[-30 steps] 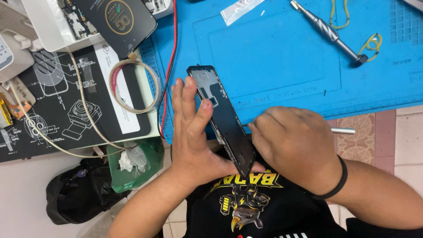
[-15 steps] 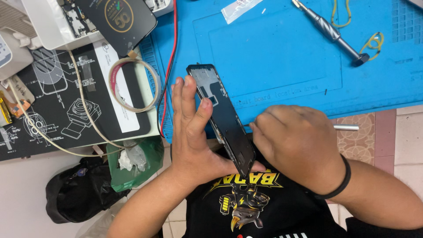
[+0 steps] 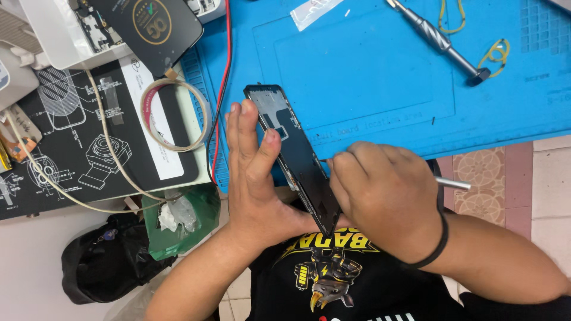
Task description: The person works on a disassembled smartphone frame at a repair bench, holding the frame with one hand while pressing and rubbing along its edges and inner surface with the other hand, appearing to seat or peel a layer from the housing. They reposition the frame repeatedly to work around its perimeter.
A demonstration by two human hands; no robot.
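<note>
Since the frame 1 second before, almost nothing had moved: our hands and the phone frame kept their places, and only the tool tip seemed to have crept slightly along the frame's edge.

Nearest us, our left hand (image 3: 253, 178) cradled the phone frame (image 3: 294, 157) from its left side, fingers straight and close together, palm under the lower end. The frame stood tilted on edge, its long axis running from our chest up and left toward the blue mat (image 3: 369, 71). Our right hand (image 3: 380, 199) lay just right of it, fingers curled tight around a thin metal tool (image 3: 452, 183), whose tip touched the frame's right edge near the middle. So the frame lay left of the right fingers, and the right hand was the nearer to that working edge.

Left of the hands sat a green bag (image 3: 196, 214) and a black pouch (image 3: 101, 261). Beyond them lay a black sheet with white line drawings (image 3: 65, 148), a tape ring (image 3: 175, 116) and a red wire (image 3: 221, 89). Farther still, a black card with a round gold mark (image 3: 148, 27) rested on a white box (image 3: 59, 41). On the far mat lay 1 screwdriver (image 3: 440, 41), yellow bands (image 3: 496, 53) and a clear strip (image 3: 315, 10).
</note>
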